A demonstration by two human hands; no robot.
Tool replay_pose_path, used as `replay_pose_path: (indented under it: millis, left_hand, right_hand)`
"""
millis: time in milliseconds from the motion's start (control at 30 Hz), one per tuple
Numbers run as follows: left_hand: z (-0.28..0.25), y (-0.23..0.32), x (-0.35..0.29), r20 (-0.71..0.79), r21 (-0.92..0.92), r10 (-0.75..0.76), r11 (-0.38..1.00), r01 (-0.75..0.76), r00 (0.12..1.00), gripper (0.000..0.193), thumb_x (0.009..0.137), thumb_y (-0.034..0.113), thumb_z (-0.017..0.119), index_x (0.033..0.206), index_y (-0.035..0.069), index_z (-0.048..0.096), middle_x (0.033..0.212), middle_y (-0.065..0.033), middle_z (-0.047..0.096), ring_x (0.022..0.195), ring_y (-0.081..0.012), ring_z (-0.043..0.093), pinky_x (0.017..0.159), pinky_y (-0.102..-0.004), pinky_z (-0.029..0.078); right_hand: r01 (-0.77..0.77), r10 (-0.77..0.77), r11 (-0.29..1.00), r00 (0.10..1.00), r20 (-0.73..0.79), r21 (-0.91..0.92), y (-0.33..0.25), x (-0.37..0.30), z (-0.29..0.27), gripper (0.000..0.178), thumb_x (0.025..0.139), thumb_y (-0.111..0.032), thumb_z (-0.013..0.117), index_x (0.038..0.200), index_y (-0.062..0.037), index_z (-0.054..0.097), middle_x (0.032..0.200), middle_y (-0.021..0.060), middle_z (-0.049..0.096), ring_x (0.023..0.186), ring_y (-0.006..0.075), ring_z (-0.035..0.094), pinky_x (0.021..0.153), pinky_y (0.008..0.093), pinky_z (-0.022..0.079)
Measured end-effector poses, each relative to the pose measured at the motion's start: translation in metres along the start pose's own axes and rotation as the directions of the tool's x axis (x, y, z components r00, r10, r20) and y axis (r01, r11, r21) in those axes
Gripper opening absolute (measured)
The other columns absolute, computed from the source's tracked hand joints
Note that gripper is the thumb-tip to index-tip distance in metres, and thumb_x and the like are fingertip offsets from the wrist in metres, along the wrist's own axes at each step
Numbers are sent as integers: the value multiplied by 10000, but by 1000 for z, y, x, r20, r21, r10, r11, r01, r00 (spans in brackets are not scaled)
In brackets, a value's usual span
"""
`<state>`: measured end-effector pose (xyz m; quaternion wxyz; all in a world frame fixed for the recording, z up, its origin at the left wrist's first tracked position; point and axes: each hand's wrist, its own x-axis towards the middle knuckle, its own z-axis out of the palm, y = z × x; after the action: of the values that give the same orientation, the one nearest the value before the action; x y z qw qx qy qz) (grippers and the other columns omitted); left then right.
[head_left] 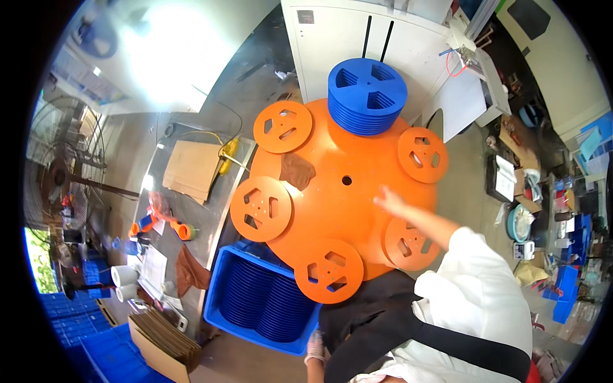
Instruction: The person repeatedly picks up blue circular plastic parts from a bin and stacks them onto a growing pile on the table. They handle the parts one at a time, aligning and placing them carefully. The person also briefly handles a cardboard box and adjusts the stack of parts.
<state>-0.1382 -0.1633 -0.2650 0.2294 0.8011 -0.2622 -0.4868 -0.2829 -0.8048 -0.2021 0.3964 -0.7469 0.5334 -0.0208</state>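
Observation:
My right hand [389, 202] reaches over a large orange round table [348, 210], its fingers stretched out and slightly blurred, with nothing in them. Around the table's rim sit several orange discs with cut-out windows; the nearest to that hand is one disc [412, 243] under my right forearm. A stack of blue reel discs [368, 96] stands at the table's far edge. My left hand [315, 348], in a pale glove, hangs low beside the corner of a blue crate [220, 287]; its fingers are too unclear to read. Two rows of dark blue discs [262, 297] fill the crate.
A brown cloth [297, 171] lies on the orange table. To the left, a metal workbench [167, 220] holds cardboard, tape rolls and papers. A standing fan [60, 172] is farther left. White cabinets [332, 38] stand behind the table; folded cardboard [163, 338] is at lower left.

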Motion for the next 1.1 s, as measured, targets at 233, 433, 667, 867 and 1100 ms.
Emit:
replay_pose_path:
  millis: [233,433,667,867,1100]
  left_hand:
    - [14,66,-52,4,-36,-233,972,233,972,370,997,310,476,1244,47,557,1002,-84,674,904,-197,628,790,-333,506]
    - [7,95,-82,112,-694,-697,455,558,708,403,985,284,527,1324,67,514,1056,-102,655,863,-181,627,802,-321,517]
    - [17,94,-57,174,-733,-515,502,459,840,297,1018,249,440,1213,54,548,921,-37,642,724,-115,584,619,-238,465]
    - [21,91,-65,-178,-402,-186,910,101,966,375,1032,294,433,1271,27,541,1003,-60,658,830,-136,611,759,-264,499]
    - [30,24,-97,-125,-665,-229,742,90,965,461,1012,281,505,1356,-26,501,1249,-157,627,1122,-227,603,1012,-311,434]
  right_hand:
    - [83,-236,881,930,-280,-466,-72,190,-118,865,864,-258,726,1542,-88,217,1596,140,231,1483,329,189,1188,477,235]
    - [56,-162,760,981,-106,-647,-82,234,-136,633,824,-164,742,1388,-103,462,1407,104,477,1413,295,331,1185,522,210]
    - [279,-406,773,908,-106,-570,-60,168,-102,402,822,-141,727,1182,-91,556,1128,101,527,1145,294,500,1062,517,326]
    - [502,-505,862,838,-204,-72,-95,-7,-82,296,888,-212,691,1103,-46,571,1047,117,576,997,292,591,865,411,475]
    - [-152,-163,242,967,195,958,-138,-195,-80,517,998,-520,468,1063,-23,598,732,38,604,643,145,601,645,298,515]
